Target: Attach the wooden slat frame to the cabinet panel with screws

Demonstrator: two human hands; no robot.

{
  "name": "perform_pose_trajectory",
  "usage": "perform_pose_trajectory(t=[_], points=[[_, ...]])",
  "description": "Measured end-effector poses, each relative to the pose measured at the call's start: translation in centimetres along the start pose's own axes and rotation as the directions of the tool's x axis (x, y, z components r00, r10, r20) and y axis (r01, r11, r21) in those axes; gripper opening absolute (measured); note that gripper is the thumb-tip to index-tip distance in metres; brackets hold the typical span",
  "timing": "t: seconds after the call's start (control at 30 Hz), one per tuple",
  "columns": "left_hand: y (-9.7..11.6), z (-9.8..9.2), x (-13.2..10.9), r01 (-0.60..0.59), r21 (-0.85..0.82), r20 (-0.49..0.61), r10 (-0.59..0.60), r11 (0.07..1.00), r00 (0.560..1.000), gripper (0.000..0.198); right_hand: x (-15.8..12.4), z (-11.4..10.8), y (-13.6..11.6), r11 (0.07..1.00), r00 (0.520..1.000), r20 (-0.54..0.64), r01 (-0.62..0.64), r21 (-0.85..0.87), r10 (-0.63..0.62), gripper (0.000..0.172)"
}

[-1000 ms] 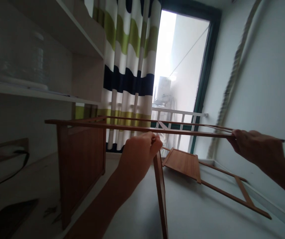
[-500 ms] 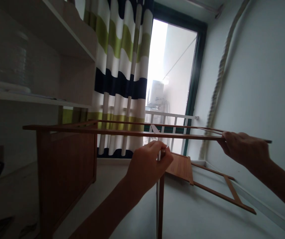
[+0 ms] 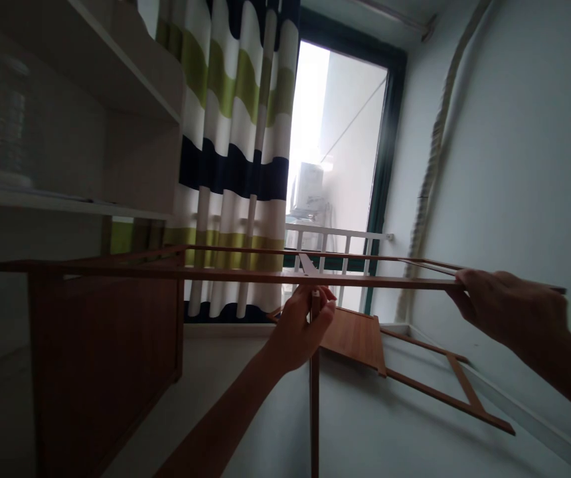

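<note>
A long brown wooden frame (image 3: 245, 274) lies level across the view, with a crosspiece (image 3: 309, 264) at its middle. My right hand (image 3: 509, 302) is closed around the near rail toward the frame's right end. Just under the middle, my left hand (image 3: 301, 326) pinches the upper end of a wooden slat (image 3: 315, 405) that hangs downward. The slat's tip is close below the near rail; whether they touch I cannot tell. At the frame's left end a brown wooden panel (image 3: 111, 358) stands upright beneath it.
Another wooden piece, a panel (image 3: 355, 338) with open rails, lies on the floor at the right by the wall. White shelving (image 3: 141, 159) stands at the left. Behind are a striped curtain (image 3: 236, 169), a window and a white railing (image 3: 342, 232).
My left hand has shifted slightly left with the slat, its fingers opening a little around the tip. The frame's left end looks nearer and lower, and my right hand sits slightly further right.
</note>
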State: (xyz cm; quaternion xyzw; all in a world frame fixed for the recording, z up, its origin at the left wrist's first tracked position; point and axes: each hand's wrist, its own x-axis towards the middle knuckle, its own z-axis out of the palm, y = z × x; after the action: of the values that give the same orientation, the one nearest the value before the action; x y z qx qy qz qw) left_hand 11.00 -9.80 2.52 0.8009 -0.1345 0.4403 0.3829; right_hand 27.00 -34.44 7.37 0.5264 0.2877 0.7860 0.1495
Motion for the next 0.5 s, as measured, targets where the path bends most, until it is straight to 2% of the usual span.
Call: perform_pose_trajectory(t=[0.07,0.23,0.4,0.5], points=[[-0.7,0.1,0.3,0.014,0.017,-0.013,-0.014,1.0,1.0,0.013,-0.3,-0.1,0.1,1.0,1.0,-0.009,0.0,0.001,0.0,0.027],[-1.8,0.4,0.8,0.065,0.03,0.036,-0.066,0.997,0.997,0.023,-2.1,-0.1,-0.1,1.0,1.0,0.024,-0.005,0.018,0.005,0.025],[-2.2,0.4,0.9,-0.004,0.052,0.012,0.003,0.999,1.0,0.021,-3.6,0.1,-0.6,0.999,0.998,0.056,-0.029,0.032,0.027,0.022],[-2.1,0.3,1.1,-0.003,0.085,0.034,0.0,0.996,0.999,0.022,-3.7,0.2,-0.7,0.998,0.996,0.071,-0.057,0.024,0.055,0.02]])
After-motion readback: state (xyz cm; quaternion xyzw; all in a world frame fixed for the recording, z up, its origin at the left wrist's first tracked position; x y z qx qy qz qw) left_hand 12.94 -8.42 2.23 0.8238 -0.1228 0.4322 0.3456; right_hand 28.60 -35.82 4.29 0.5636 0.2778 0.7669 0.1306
